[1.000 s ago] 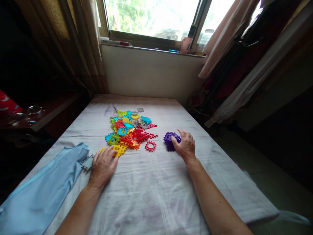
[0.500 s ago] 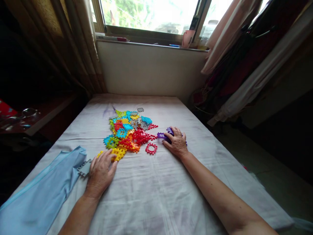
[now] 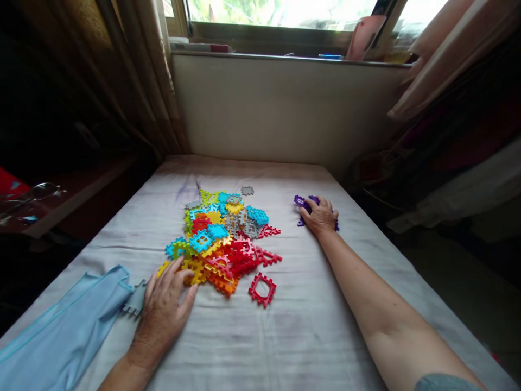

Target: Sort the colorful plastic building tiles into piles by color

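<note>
A mixed pile of toothed plastic pieces lies on the cloth, with blue (image 3: 201, 240), red (image 3: 243, 255), orange (image 3: 223, 283) and grey ones among them. My left hand (image 3: 165, 304) rests at the pile's near left edge, fingers spread over yellow pieces (image 3: 195, 268); a grey piece (image 3: 136, 300) shows beside it. To the right, apart from the pile, my right hand (image 3: 321, 216) covers several purple pieces (image 3: 300, 201) with spread, bent fingers. One red square frame (image 3: 253, 293) lies alone in front of the pile.
Light blue cloth (image 3: 69, 320) lies at the left on the white sheet (image 3: 244, 347). A low wall (image 3: 277, 108) and window stand behind. Eyeglasses (image 3: 43, 190) are on a dark surface at the left; a pink cup (image 3: 363, 37) is on the sill.
My right hand and the purple pieces have moved away from the pile, to the right and farther back. My left hand stays by the yellow pieces. The camera view has shifted.
</note>
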`<state>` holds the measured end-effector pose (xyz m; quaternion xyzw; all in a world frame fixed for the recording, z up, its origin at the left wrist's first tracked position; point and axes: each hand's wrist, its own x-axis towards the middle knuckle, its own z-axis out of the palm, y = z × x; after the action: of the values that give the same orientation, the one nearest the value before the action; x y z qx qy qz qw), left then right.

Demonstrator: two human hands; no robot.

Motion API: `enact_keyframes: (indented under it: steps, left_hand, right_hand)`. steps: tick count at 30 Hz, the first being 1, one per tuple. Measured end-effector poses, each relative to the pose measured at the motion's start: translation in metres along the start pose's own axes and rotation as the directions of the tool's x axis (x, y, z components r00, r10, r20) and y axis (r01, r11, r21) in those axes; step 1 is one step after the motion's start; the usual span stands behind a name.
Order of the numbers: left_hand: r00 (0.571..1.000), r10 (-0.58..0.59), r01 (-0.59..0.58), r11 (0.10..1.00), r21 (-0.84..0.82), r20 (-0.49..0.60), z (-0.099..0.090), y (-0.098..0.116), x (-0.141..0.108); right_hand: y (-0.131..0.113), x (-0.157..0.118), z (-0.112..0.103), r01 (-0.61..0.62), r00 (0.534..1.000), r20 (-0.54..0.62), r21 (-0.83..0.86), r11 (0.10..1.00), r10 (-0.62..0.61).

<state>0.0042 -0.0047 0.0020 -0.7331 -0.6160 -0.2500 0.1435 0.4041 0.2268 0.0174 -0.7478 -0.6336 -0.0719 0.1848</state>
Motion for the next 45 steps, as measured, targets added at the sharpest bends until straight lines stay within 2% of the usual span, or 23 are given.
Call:
enact_keyframes:
  steps: [5, 11, 16, 20, 25, 29, 33, 36, 39, 42, 45]
  left_hand:
    - [1.000, 0.009, -0.009, 1.000, 0.015, 0.003, 0.006, 0.000, 0.016]
    - [1.000, -0.005, 0.005, 1.000, 0.008, 0.021, 0.008, -0.002, 0.013]
    - [0.999, -0.023, 0.022, 1.000, 0.019, 0.035, 0.007, 0.001, 0.013]
    - [0.998, -0.042, 0.042, 0.999, 0.011, 0.041, 0.006, 0.003, 0.015]
    - [0.999, -0.032, 0.032, 0.999, 0.006, 0.014, 0.007, 0.005, 0.017]
    - [0.999, -0.036, 0.036, 0.999, -0.017, 0.020, 0.007, 0.007, 0.019]
    - [0.999, -0.045, 0.045, 0.998, -0.045, 0.011, 0.009, 0.008, 0.020]
    - [1.000, -0.011, 0.010, 0.998, -0.067, -0.021, 0.009, 0.009, 0.021]
    - [0.997, 0.028, -0.034, 0.996, -0.081, -0.068, 0.006, 0.009, 0.023]
    - [0.993, 0.059, -0.067, 0.994, -0.084, -0.098, 0.002, 0.011, 0.022]
    - [0.989, 0.106, -0.115, 0.989, -0.090, -0.098, -0.004, 0.016, 0.018]
  right_hand:
    - [0.007, 0.045, 0.016, -0.063, 0.997, 0.036, 0.046, 0.997, 0.061]
    - [0.011, 0.082, 0.036, -0.112, 0.994, 0.007, 0.076, 0.991, 0.112]
    - [0.014, 0.093, 0.049, -0.059, 0.990, -0.128, 0.046, 0.997, 0.064]
    - [0.012, 0.084, 0.045, 0.029, 0.976, -0.218, 0.024, 0.999, -0.023]
    - [-0.012, 0.043, 0.023, 0.188, 0.965, -0.194, 0.050, 0.981, -0.175]
    - [-0.044, -0.020, -0.001, 0.375, 0.926, -0.109, 0.177, 0.910, -0.360]
    - [-0.076, -0.090, -0.022, 0.479, 0.866, -0.038, 0.346, 0.807, -0.498]
    - [-0.096, -0.130, -0.028, 0.396, 0.906, -0.051, 0.451, 0.800, -0.420]
    - [-0.109, -0.158, -0.028, 0.293, 0.946, -0.049, 0.556, 0.778, -0.321]
    - [-0.118, -0.179, -0.030, 0.254, 0.955, -0.048, 0.641, 0.725, -0.292]
    - [-0.123, -0.197, -0.033, 0.280, 0.936, -0.064, 0.731, 0.622, -0.346]
